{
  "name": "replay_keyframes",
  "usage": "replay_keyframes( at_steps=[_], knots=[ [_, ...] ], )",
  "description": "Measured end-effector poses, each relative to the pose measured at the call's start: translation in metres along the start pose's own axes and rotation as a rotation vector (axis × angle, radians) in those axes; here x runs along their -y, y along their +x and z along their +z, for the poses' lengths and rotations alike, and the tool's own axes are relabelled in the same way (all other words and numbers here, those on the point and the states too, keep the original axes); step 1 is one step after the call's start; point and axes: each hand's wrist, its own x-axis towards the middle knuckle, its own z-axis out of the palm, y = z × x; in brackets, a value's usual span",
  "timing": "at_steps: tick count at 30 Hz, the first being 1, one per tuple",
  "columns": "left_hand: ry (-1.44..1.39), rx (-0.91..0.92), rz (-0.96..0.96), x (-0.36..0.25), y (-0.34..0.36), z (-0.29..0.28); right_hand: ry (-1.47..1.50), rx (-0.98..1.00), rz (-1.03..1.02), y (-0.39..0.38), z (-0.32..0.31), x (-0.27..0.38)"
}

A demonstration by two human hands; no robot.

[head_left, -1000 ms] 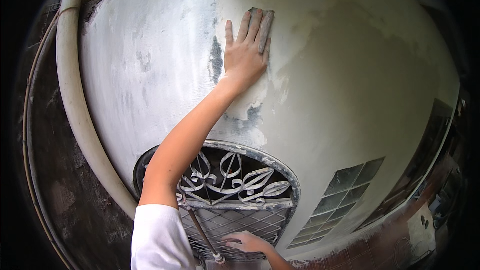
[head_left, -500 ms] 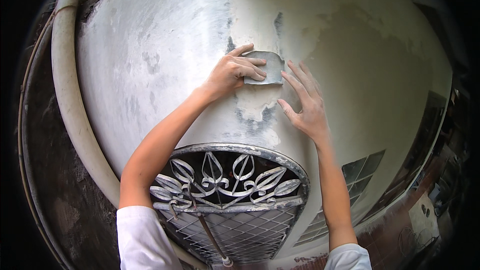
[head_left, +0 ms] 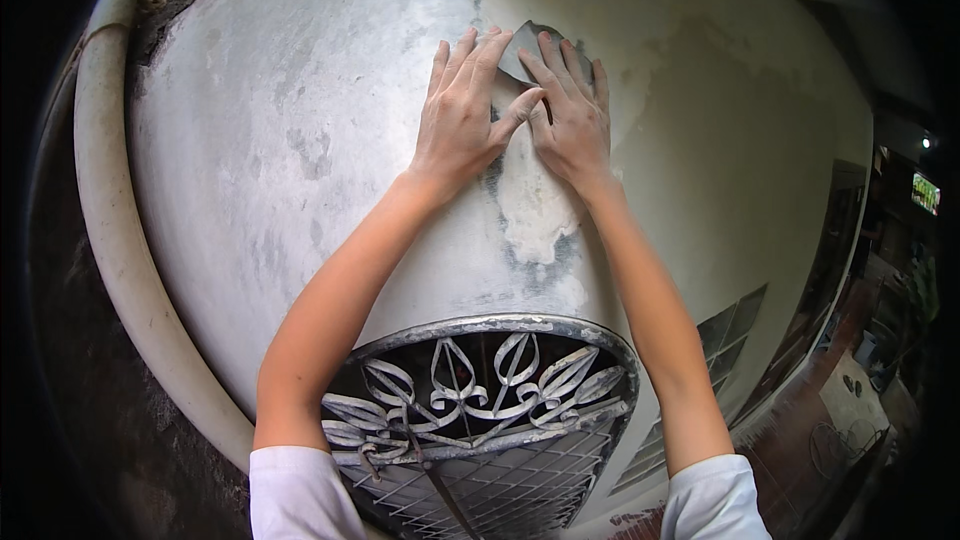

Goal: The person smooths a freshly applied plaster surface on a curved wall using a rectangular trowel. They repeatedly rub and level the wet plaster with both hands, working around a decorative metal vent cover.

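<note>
A grey sheet of sandpaper [head_left: 513, 62] lies against the patchy white plastered wall [head_left: 250, 140]. My right hand [head_left: 574, 125] presses it to the wall, fingers stretched over its right part and hiding much of it. Beside the sheet's left edge, my left hand [head_left: 456, 120] rests flat on the plaster, fingers spread; whether its index finger touches the sheet I cannot tell. The thumbs come close together just below the sandpaper. Pale dust coats the fingers. Under the hands runs a rough strip of filler [head_left: 535, 210] with dark grey patches along its edges.
An arched metal grille [head_left: 480, 390] with peeling white scrollwork and a lattice is set below. A thick pale pipe [head_left: 110, 180] curves down the left side. Slatted window panes [head_left: 730, 330] sit lower right, with a reddish floor and clutter beyond.
Both hands have moved up the wall with the sandpaper. The right hand, formerly beside it, now covers its right part; the left hand has let go and flattened out on the left.
</note>
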Motion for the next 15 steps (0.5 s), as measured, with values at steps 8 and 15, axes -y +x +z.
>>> replay_keyframes(
  at_steps=[8,15],
  knots=[
    [0.14,-0.063,-0.071,-0.001,0.006,0.013,0.009,-0.144,0.014,0.09,0.037,-0.019],
    [0.14,-0.127,0.018,-0.004,0.002,0.007,-0.027,-0.089,0.111,0.008,0.022,0.016]
  ],
)
